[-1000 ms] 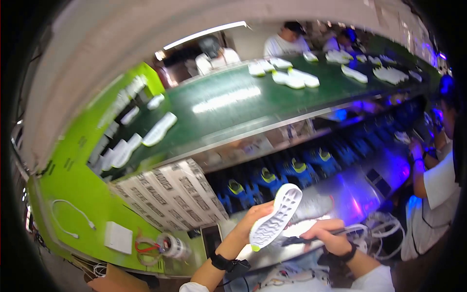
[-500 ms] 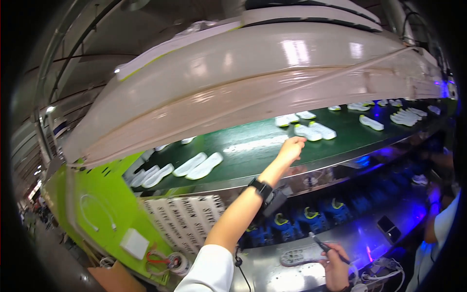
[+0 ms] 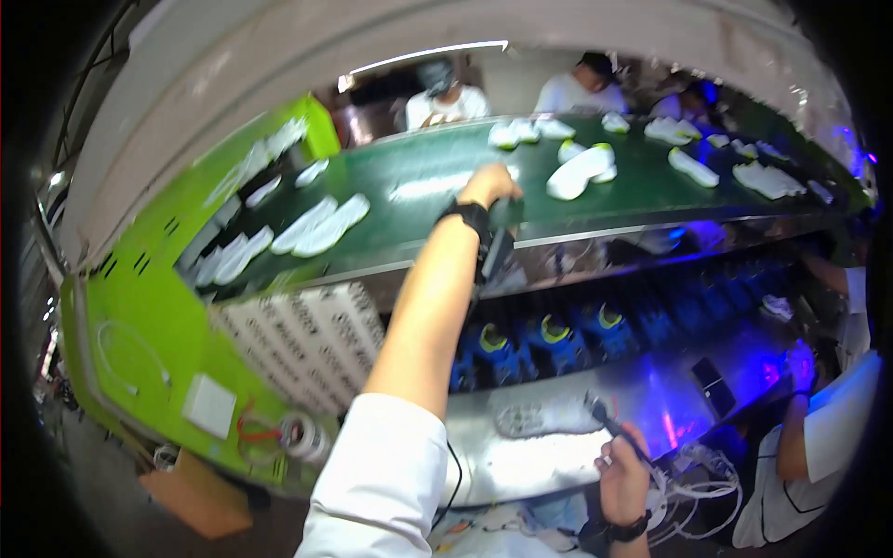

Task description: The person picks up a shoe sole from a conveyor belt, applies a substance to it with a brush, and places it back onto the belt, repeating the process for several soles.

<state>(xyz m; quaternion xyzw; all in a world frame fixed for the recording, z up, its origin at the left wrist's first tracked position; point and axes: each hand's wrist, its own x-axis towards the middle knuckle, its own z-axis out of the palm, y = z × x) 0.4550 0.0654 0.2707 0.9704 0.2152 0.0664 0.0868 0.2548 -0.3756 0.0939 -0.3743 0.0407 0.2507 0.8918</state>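
My left hand (image 3: 491, 184) reaches over the near part of a green conveyor belt (image 3: 423, 228). Its fingers are blurred and partly behind the back of the hand, so their closure is unclear. To its right, apart from it, a white shoe sole (image 3: 575, 175) lies across other pale soles with yellow-green ends. Low at the right, my right hand (image 3: 625, 472) is closed round a dark-handled brush (image 3: 616, 428) with a pale tip. That tip is by one end of a grey-white shoe sole (image 3: 544, 418) lying flat on the metal bench (image 3: 521, 460).
Several blue shoes (image 3: 555, 337) line the shelf under the belt. More soles (image 3: 321, 226) lie at the belt's left. A phone-like black slab (image 3: 713, 386) rests on the bench, with white cables (image 3: 698, 484) below. Other people sit across the belt and at the right.
My view has tilted, bringing people across the belt into sight. My left hand is now farther left of the soles. One white sole now lies across others there. My right hand still holds the brush.
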